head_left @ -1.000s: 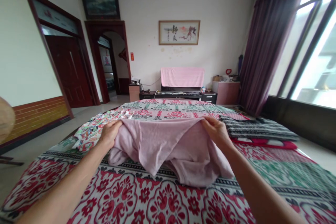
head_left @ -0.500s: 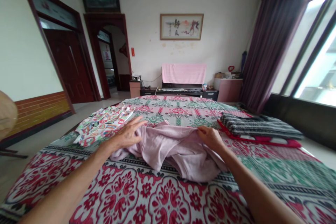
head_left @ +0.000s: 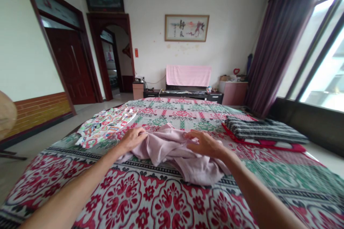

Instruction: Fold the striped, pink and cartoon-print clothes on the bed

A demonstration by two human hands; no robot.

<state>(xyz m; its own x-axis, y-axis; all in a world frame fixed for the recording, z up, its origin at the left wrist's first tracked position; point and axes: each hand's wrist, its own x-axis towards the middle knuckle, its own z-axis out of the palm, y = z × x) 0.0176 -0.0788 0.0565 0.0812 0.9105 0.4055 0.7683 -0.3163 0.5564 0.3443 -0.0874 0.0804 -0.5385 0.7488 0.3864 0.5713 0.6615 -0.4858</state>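
Observation:
A crumpled pale pink garment (head_left: 172, 146) lies in loose folds on a red, green and white patterned bedspread (head_left: 172, 200). My left hand (head_left: 133, 139) is closed on the garment's left upper edge, thumb and fingers pinching the cloth. Over its right part is my right hand (head_left: 205, 144), fingers apart and curved, just above or touching the fabric; which of the two I cannot tell. The garment's exact kind does not show, since it is bunched up.
A white garment with colourful prints (head_left: 106, 127) is spread at the left of the bed. On the right lies a folded black-and-grey striped cloth (head_left: 264, 128) atop a red one (head_left: 285, 146). Beyond the bed, a pink cloth (head_left: 188, 75) drapes over a screen on a low cabinet.
My left hand has closed on the garment's left edge. My right hand has let go of the upper right edge and moved left with its fingers opened; the raised cloth has sunk.

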